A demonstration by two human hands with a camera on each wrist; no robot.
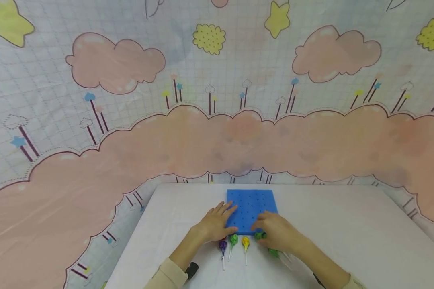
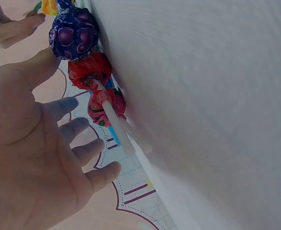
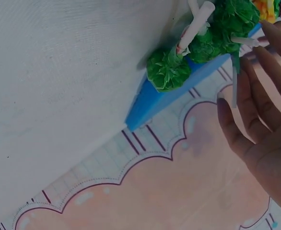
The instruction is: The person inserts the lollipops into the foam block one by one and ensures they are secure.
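Observation:
A blue board [image 1: 251,206] dotted with small holes lies flat on the white table. My left hand [image 1: 213,227] rests at its left edge with the fingers spread. Below that hand lie a purple lollipop [image 2: 74,38], a red one [image 2: 88,72] and a pinkish-red one [image 2: 107,108]. A green lollipop [image 1: 234,239] and a yellow lollipop [image 1: 245,242] lie along the board's near edge. At the near right corner my right hand [image 1: 279,232] has curled fingers at a green lollipop [image 1: 259,235], seemingly pinching its white stick [image 3: 245,41]. Another green lollipop [image 1: 273,253] is beneath that hand.
The white table [image 1: 332,228] extends to both sides of the board. Behind it hangs a cloth backdrop [image 1: 209,144] printed with clouds and stars. A dark band [image 1: 192,270] sits at the left wrist.

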